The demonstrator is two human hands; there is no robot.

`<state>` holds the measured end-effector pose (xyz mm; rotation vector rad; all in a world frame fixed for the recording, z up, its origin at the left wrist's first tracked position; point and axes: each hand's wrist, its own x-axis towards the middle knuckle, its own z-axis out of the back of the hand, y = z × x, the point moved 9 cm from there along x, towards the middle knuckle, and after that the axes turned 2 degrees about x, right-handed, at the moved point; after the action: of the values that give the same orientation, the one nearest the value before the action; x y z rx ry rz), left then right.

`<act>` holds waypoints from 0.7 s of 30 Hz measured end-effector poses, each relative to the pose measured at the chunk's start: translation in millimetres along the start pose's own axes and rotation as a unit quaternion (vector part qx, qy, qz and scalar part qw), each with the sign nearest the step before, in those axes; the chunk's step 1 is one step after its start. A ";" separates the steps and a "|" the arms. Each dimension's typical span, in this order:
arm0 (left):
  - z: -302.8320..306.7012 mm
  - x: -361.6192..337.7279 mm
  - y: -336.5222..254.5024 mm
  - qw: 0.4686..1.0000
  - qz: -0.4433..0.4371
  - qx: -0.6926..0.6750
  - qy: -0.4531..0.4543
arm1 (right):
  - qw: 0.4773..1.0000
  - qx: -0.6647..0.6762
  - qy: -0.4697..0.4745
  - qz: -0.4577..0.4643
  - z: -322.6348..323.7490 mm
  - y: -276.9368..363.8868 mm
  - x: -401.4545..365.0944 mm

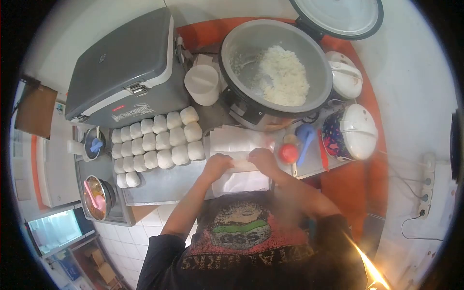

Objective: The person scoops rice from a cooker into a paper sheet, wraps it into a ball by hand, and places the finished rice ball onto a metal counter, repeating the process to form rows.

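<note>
My left hand [220, 165] and my right hand [262, 160] are side by side at the steel counter's front. Between them lies a pale wrapped bundle [240, 163], with the fingers of each hand closed on one end. White paper sheets [234, 140] lie behind the bundle, and another sheet [240, 182] lies in front, close to my shirt. What is inside the bundle is hidden. Several round white wrapped packets [150, 141] stand in rows to the left.
Behind my hands is a large open cooker [232, 92] with white rice [285, 79]. A grey cooler box [125, 63] is back left. Bowls [112, 195] with pink and blue spoons sit far left. Right are a red ladle [288, 153], a blue spoon [305, 140] and a patterned container [336, 130].
</note>
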<state>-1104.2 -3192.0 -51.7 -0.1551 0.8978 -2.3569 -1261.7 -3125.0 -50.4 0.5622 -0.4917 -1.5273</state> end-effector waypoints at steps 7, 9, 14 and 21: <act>51.5 -11.4 -2.1 0.974 -0.027 0.017 -0.223 | 0.978 -0.107 -0.178 -0.008 14.3 7.0 -10.0; 42.0 -9.8 9.5 0.972 0.006 -0.013 -0.233 | 0.987 -0.097 -0.103 -0.078 -3.0 -2.5 -6.3; -8.7 -13.0 47.8 0.949 0.175 -0.174 -0.194 | 0.973 0.018 -0.129 -0.193 -34.5 -23.6 -7.7; 3.2 -1.8 14.7 0.980 -0.002 0.061 -0.192 | 0.982 0.014 -0.120 -0.147 -51.4 -31.5 -13.5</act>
<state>-1094.4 -3201.4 -58.4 -0.5409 0.5652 -2.2662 -1254.3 -3108.6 -109.5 0.4896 -0.6352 -1.8869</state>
